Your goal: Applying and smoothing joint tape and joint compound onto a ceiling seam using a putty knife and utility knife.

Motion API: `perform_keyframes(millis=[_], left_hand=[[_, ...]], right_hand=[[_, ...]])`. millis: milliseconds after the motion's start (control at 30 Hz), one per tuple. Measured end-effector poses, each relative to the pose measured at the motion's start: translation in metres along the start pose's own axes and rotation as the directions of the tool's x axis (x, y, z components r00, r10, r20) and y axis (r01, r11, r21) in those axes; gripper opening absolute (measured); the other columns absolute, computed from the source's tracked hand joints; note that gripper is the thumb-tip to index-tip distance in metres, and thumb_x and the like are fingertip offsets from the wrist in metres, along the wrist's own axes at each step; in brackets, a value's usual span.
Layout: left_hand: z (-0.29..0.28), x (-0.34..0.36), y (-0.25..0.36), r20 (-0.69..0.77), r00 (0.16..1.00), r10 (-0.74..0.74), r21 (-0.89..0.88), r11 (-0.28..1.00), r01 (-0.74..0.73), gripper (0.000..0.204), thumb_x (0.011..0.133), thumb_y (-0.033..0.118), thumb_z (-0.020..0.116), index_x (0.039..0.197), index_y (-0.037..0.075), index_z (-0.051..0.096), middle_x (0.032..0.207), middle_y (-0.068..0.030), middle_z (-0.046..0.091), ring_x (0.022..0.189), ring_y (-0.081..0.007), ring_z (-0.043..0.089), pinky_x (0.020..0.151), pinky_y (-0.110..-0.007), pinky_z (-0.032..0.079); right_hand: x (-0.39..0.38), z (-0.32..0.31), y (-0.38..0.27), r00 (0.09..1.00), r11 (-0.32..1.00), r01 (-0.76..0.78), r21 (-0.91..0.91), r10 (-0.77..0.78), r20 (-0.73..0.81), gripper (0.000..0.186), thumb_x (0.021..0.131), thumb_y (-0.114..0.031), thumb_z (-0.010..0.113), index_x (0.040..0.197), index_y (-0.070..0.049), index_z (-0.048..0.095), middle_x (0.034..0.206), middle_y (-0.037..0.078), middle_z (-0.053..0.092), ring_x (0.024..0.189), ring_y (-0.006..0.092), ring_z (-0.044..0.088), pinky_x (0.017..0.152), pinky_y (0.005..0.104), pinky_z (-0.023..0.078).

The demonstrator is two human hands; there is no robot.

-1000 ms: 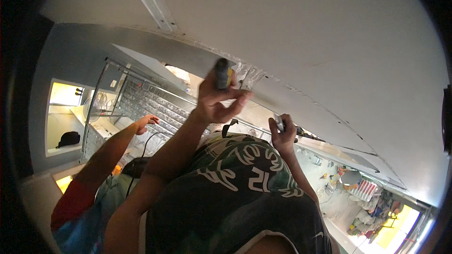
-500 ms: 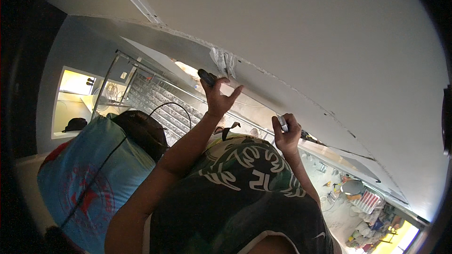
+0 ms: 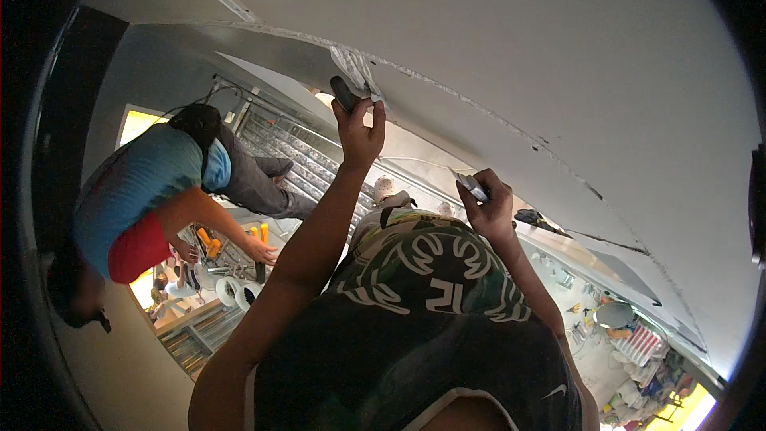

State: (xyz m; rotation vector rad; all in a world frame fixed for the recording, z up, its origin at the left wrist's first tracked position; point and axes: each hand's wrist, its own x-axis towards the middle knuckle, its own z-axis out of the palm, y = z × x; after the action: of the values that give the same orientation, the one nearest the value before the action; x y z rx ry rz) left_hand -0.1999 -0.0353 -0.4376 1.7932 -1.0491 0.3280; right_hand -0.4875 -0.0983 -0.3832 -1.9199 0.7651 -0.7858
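My left hand (image 3: 361,137) is raised to the pale board overhead. It grips a dark oblong thing (image 3: 344,94) whose kind I cannot make out. Its fingertips are at the lower end of a crinkled whitish strip (image 3: 353,68) hanging at the board's edge; whether they pinch it I cannot tell. Lower and to the right, my right hand (image 3: 493,211) is closed around a grey utility knife (image 3: 472,187), with a thin blade pointing up and left. The knife is apart from the board (image 3: 574,64).
At left a co-worker in a blue shirt (image 3: 144,183) bends over, one hand (image 3: 259,251) reaching toward my arm. Ridged metal scaffold planks (image 3: 307,172) with rails lie below. A rough seam (image 3: 479,108) crosses the board. Down at right are a round pan (image 3: 614,314) and piled materials (image 3: 638,383).
My left hand has risen to the whitish strip, its thumb and fingers drawing together. My right hand has lifted slightly and turned the knife. The co-worker has turned and bent over.
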Motion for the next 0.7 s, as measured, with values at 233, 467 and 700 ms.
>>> perform_keyframes(millis=[233, 467, 700], left_hand=[[-0.004, 0.001, 0.011, 0.031, 1.0, -0.005, 0.063, 0.998, 0.003, 0.018, 0.091, 0.016, 0.067, 0.096, 0.0, 0.062, 0.101, -0.0275, 0.048, 0.092, -0.044, 0.052, 0.079, -0.052, 0.045], [-0.007, -0.004, -0.006, 0.013, 0.998, 0.062, 0.102, 0.993, -0.063, 0.019, 0.095, 0.016, 0.064, 0.099, -0.002, 0.062, 0.112, -0.0313, 0.045, 0.095, -0.0448, 0.052, 0.084, -0.053, 0.044], [-0.014, -0.053, -0.053, -0.063, 0.971, -0.232, 0.19, 0.952, 0.24, 0.033, 0.099, 0.024, 0.057, 0.108, -0.007, 0.066, 0.106, -0.0337, 0.05, 0.093, -0.0457, 0.053, 0.089, -0.053, 0.044]], right_hand=[[0.006, -0.005, 0.002, 1.0, 1.0, 0.018, 0.013, -0.018, -0.011, 0.02, 0.087, -0.01, 0.075, 0.082, -0.001, 0.058, 0.06, 0.007, 0.057, 0.052, 0.0124, 0.048, 0.05, 0.0297, 0.04], [0.006, -0.005, 0.003, 0.999, 0.999, -0.045, -0.019, 0.045, -0.019, 0.022, 0.088, -0.013, 0.076, 0.083, -0.001, 0.059, 0.061, 0.008, 0.057, 0.053, 0.0135, 0.05, 0.052, 0.031, 0.042], [0.0, -0.009, 0.01, 0.994, 0.994, -0.108, -0.016, 0.108, -0.018, 0.021, 0.088, -0.013, 0.076, 0.084, -0.001, 0.059, 0.059, 0.007, 0.056, 0.053, 0.0121, 0.05, 0.051, 0.0309, 0.042]])
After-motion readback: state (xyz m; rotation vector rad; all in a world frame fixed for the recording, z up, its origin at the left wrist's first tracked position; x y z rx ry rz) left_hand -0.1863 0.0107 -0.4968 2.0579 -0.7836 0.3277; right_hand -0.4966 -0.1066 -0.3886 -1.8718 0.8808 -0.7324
